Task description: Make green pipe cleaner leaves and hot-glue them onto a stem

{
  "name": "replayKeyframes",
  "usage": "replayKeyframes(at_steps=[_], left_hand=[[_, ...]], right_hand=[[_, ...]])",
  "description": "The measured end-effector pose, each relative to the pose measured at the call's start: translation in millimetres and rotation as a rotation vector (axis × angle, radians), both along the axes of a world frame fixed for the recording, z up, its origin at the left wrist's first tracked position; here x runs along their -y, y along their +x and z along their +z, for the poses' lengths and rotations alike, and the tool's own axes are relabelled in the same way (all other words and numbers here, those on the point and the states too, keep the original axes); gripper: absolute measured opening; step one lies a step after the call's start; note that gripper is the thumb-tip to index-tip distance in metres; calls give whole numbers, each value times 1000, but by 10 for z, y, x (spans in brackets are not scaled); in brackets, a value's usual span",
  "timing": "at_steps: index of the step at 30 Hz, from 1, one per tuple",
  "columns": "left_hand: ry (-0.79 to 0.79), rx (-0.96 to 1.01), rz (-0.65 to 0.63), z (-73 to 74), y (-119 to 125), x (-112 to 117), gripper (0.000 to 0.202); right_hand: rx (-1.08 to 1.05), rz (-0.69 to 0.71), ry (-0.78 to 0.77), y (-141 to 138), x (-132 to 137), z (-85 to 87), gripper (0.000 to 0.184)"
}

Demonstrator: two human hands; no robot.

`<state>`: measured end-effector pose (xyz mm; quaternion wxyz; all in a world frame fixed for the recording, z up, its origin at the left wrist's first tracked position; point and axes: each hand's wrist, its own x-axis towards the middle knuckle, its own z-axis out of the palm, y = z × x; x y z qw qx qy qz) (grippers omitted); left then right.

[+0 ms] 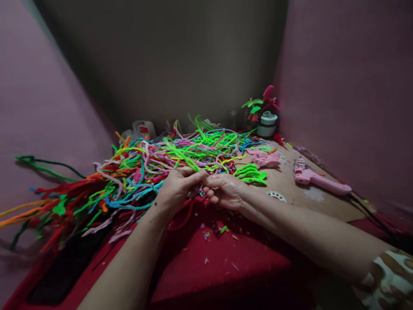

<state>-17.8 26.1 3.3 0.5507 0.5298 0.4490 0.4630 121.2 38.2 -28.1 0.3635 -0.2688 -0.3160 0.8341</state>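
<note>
While both hands are meeting fingertip to fingertip, the neon green pipe cleaner [182,158] seems to be running out of their pinch, its long axis slanting up and away to the left. Left hand [178,186] and right hand [226,190] are both pinching narrow on it, equally near. Beyond the knuckles the pipe cleaner pile [135,172] is crowding close; rightward, green folded leaves [251,174] and a pink glue gun [318,178] are lying. Red cloth [226,258] under the wrists is leaving open room.
</note>
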Motion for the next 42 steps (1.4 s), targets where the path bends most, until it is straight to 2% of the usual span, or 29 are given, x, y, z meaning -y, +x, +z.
replayKeyframes(at_steps=[4,8,11,18,25,27,30,36,38,42], left_hand=[[-27,-69,40,-33,-33,-27,28],[-99,60,-11,-19,-46,-48,22],[-106,128,-40,-12,-50,-52,20],[-103,115,-57,-12,-56,-38,21],[-95,92,-69,39,-20,8,19],[-72,62,-55,40,-21,8,19],[-34,-4,-14,31,-27,1,20],[101,-329,200,42,46,31,37],[121,-393,231,49,77,44,38],[131,-453,248,32,87,42,36]], right_hand=[[-33,80,55,19,-23,-24,19],[-222,205,-54,42,-2,8,23],[-283,250,-137,44,20,34,24],[-268,220,-130,10,24,-5,19],[-226,245,-191,23,74,53,19],[-208,223,-133,21,70,47,14],[-122,146,68,6,51,24,6],[336,-122,530,-29,51,-20,20],[442,-147,595,-36,63,-32,23],[528,-141,569,-45,84,-35,23]])
